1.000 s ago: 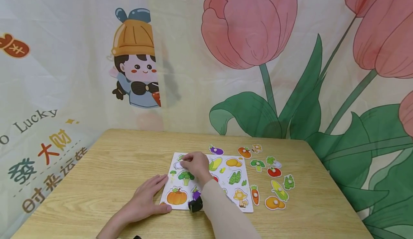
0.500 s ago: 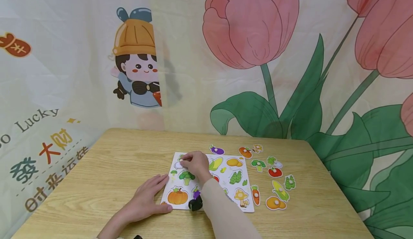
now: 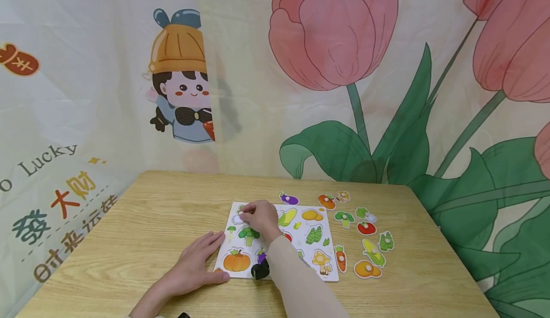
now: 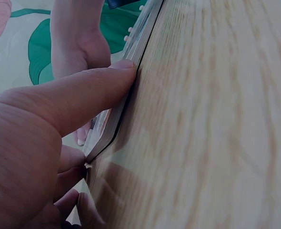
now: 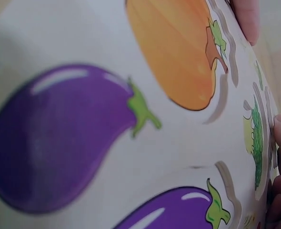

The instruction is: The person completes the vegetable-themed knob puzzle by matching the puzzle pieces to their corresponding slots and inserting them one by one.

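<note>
A white vegetable puzzle board (image 3: 278,251) lies on the table, printed with a pumpkin, broccoli, corn and other vegetables. My right hand (image 3: 262,220) is over its far left corner, thumb and forefinger pinching a white-and-green vegetable puzzle piece (image 3: 237,218) at the slot there. The fingers cover much of that piece, and the forearm hides part of the board. My left hand (image 3: 191,263) lies beside the board with fairly straight fingers. Its thumb (image 4: 93,88) touches the near edge and its fingertips meet the left side. The right wrist view shows a printed eggplant (image 5: 59,138) close up.
Loose knobbed pieces lie beyond and right of the board: an eggplant (image 3: 289,198), broccoli (image 3: 343,219), a tomato (image 3: 366,228), corn (image 3: 374,252), a carrot (image 3: 340,259) and several others. A printed curtain (image 3: 249,117) hangs behind the wooden table (image 3: 180,203).
</note>
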Tool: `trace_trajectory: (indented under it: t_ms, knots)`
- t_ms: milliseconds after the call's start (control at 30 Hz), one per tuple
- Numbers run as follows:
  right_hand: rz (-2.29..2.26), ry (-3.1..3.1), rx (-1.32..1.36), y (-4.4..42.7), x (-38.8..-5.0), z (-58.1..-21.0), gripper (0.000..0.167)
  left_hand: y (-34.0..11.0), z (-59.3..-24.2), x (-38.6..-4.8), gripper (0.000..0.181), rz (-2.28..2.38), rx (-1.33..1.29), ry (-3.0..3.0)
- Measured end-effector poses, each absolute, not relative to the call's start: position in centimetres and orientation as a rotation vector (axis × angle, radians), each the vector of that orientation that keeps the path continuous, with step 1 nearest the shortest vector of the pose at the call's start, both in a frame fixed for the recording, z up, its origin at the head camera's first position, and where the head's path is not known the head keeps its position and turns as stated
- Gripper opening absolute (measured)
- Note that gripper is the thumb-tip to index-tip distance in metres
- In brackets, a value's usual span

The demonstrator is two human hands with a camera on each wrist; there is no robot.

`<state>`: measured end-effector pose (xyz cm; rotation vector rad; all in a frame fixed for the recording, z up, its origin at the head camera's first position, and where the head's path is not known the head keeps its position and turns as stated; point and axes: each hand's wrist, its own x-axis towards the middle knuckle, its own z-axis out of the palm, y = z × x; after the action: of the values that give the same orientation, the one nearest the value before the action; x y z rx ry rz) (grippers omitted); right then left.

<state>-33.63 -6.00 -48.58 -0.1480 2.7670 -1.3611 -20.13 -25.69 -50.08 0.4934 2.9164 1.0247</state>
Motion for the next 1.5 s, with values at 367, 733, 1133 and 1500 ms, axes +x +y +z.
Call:
trace_trajectory:
  t_ms: [367,733,1133,1500]
  knots:
    - [-1.344,2.783,-0.167,-6.0,-33.5,-48.6,0.007,-25.7,-50.0,-20.1,0.105,1.009,0.492,2.925]
    - [-1.352,2.550,-0.405,-3.4,-33.6,-47.4,0.032,-25.5,-49.8,-20.1,0.106,1.016,0.486,2.914]
    - [-1.350,2.528,-0.605,1.7,-33.8,-43.9,0.035,-25.5,-49.9,-20.0,0.106,0.984,0.467,2.931]
    - [-1.308,2.658,-0.657,9.7,-32.0,-41.1,0.031,-25.4,-49.9,-20.1,0.107,0.998,0.471,2.942]
